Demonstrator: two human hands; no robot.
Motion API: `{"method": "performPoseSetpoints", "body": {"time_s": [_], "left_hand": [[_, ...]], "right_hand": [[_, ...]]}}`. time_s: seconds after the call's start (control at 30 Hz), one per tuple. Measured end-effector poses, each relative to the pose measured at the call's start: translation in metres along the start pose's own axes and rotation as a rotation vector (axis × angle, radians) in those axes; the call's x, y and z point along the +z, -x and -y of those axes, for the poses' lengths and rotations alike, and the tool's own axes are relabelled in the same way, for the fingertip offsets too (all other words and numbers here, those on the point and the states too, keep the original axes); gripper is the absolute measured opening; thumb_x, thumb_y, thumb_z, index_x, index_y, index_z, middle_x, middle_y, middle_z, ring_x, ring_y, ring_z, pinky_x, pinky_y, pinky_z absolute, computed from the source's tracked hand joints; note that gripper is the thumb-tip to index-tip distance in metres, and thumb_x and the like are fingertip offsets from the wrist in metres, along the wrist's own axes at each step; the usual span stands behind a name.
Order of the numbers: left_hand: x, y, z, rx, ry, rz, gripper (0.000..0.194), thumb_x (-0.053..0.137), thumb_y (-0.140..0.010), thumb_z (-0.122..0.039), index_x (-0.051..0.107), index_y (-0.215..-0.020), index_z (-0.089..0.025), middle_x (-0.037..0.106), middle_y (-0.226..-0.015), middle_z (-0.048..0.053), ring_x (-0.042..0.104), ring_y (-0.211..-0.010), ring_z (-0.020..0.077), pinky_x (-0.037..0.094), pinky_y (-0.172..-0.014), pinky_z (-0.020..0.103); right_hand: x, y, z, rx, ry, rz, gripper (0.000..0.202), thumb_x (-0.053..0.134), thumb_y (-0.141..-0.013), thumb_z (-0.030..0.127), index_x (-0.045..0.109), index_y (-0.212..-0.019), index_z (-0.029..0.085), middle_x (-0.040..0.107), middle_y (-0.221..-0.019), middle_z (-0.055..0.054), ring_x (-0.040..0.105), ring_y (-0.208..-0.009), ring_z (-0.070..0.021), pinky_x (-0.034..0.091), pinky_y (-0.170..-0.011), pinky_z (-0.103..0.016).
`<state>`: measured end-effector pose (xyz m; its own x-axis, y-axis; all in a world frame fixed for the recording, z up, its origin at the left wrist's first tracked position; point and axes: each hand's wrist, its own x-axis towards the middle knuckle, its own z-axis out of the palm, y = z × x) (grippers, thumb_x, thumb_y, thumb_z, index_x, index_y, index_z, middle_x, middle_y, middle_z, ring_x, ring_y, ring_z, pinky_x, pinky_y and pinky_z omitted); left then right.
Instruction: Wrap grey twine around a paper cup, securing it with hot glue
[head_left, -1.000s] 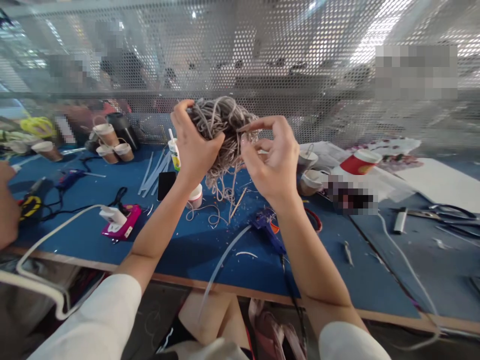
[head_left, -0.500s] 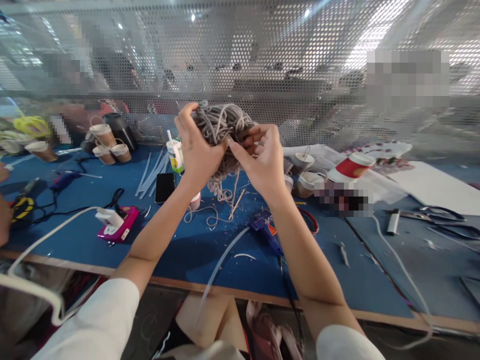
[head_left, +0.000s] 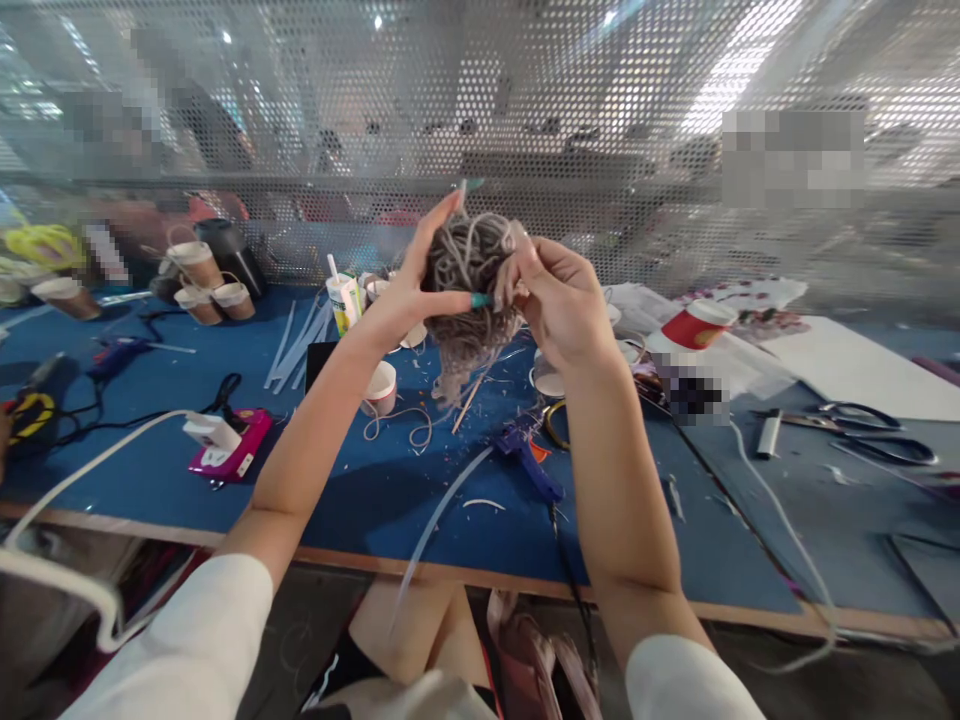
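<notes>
Held up over the table is a tangled bundle of grey cord, with loose strands hanging beneath it. My left hand grips it from the left, thumb across the front and fingers at the top. Against its right side, the fingers of my right hand are bent and pinched together on the cord. Exactly which strand they hold is hidden. Below the bundle, a blue glue gun with a long glue stick lies on the blue table.
Left are a pink power adapter, a drink carton and paper cups. Scissors, a utility blade and a red-and-white cup lie right. A perforated metal screen stands behind. Cables cross the table edge.
The cord bundle has shifted slightly right and turned in my hands. My left thumb now lies across its front, and my right hand has moved right and rotated at its side.
</notes>
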<state>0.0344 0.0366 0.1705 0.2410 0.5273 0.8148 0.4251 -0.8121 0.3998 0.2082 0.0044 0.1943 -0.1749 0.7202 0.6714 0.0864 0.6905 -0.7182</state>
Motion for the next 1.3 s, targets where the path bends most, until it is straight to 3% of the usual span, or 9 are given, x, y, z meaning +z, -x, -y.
{"method": "performPoseSetpoints", "body": {"time_s": [0.1,0.17,0.33,0.53,0.67,0.83,1.07,1.17,1.3], "left_hand": [[0.001,0.001,-0.006,0.080,0.036,0.152,0.101,0.081,-0.061,-0.020,0.025,-0.143,-0.037,0.040,-0.152,0.003,0.042,-0.141,0.0258,0.039,-0.116,0.045],[0.004,0.002,-0.011,0.084,-0.026,0.157,0.098,0.086,-0.056,-0.022,0.035,-0.140,-0.034,0.047,-0.147,0.005,0.044,-0.138,0.0282,0.034,-0.118,0.049],[0.016,0.006,-0.012,-0.027,-0.207,0.062,0.082,0.090,-0.047,-0.017,0.056,-0.120,-0.026,0.064,-0.121,0.006,0.054,-0.123,0.0321,0.040,-0.111,0.053],[0.025,0.010,0.003,-0.160,-0.302,-0.041,0.082,0.094,-0.040,-0.014,0.057,-0.112,-0.022,0.052,-0.122,0.012,0.058,-0.114,0.0351,0.048,-0.102,0.051],[0.028,0.014,0.010,-0.234,-0.382,0.052,0.071,0.092,-0.047,-0.016,0.056,-0.107,-0.018,0.048,-0.123,0.015,0.058,-0.114,0.0369,0.047,-0.102,0.052],[0.028,0.016,0.011,-0.246,-0.479,0.176,0.045,0.079,-0.070,-0.020,0.055,-0.107,-0.016,0.051,-0.121,0.015,0.056,-0.120,0.0329,0.047,-0.105,0.046],[0.022,0.012,0.012,-0.347,-0.582,0.261,0.021,0.061,-0.082,-0.019,0.060,-0.102,-0.014,0.055,-0.120,0.017,0.058,-0.117,0.0334,0.047,-0.102,0.045],[0.021,0.010,0.017,-0.378,-0.606,0.299,0.018,0.055,-0.084,-0.017,0.061,-0.100,-0.013,0.056,-0.119,0.018,0.058,-0.115,0.0346,0.048,-0.100,0.047],[0.020,0.010,0.024,-0.360,-0.584,0.283,0.014,0.050,-0.086,-0.013,0.061,-0.095,-0.013,0.058,-0.115,0.017,0.058,-0.114,0.0334,0.048,-0.100,0.047]], "right_hand": [[-0.004,-0.003,-0.009,0.032,-0.067,-0.004,0.052,0.052,-0.081,0.072,0.046,-0.064,0.023,0.044,-0.058,0.003,0.047,-0.053,-0.0106,0.040,-0.047,-0.025],[-0.006,-0.004,-0.010,0.048,-0.093,0.004,0.052,0.055,-0.079,0.072,0.046,-0.064,0.023,0.042,-0.056,0.004,0.042,-0.048,-0.0093,0.037,-0.043,-0.024],[-0.014,0.000,-0.003,0.073,-0.063,0.010,0.049,0.059,-0.080,0.067,0.049,-0.062,0.023,0.032,-0.047,0.007,0.034,-0.039,-0.0074,0.030,-0.038,-0.024],[-0.018,0.001,0.003,0.020,-0.096,-0.027,0.044,0.059,-0.080,0.066,0.052,-0.066,0.026,0.033,-0.043,0.007,0.035,-0.038,-0.0094,0.030,-0.038,-0.026],[-0.017,0.001,0.014,-0.080,-0.276,-0.029,0.039,0.065,-0.077,0.061,0.051,-0.064,0.027,0.032,-0.037,0.009,0.029,-0.033,-0.0091,0.025,-0.036,-0.027],[-0.017,0.001,0.029,-0.229,-0.410,-0.078,0.036,0.069,-0.078,0.054,0.051,-0.061,0.027,0.029,-0.033,0.010,0.024,-0.029,-0.0088,0.023,-0.033,-0.028],[-0.015,0.015,0.045,-0.336,-0.290,-0.123,0.032,0.059,-0.086,0.055,0.054,-0.069,0.028,0.028,-0.042,0.008,0.028,-0.033,-0.0093,0.030,-0.040,-0.027],[-0.009,0.026,0.058,-0.399,-0.280,-0.164,0.007,0.061,-0.087,0.040,0.065,-0.083,0.036,0.034,-0.048,0.008,0.027,-0.035,-0.0079,0.030,-0.041,-0.025],[-0.007,0.038,0.072,-0.441,-0.191,-0.207,0.015,0.056,-0.090,0.037,0.064,-0.098,0.047,0.041,-0.055,0.007,0.031,-0.036,-0.0093,0.034,-0.041,-0.026]]}}
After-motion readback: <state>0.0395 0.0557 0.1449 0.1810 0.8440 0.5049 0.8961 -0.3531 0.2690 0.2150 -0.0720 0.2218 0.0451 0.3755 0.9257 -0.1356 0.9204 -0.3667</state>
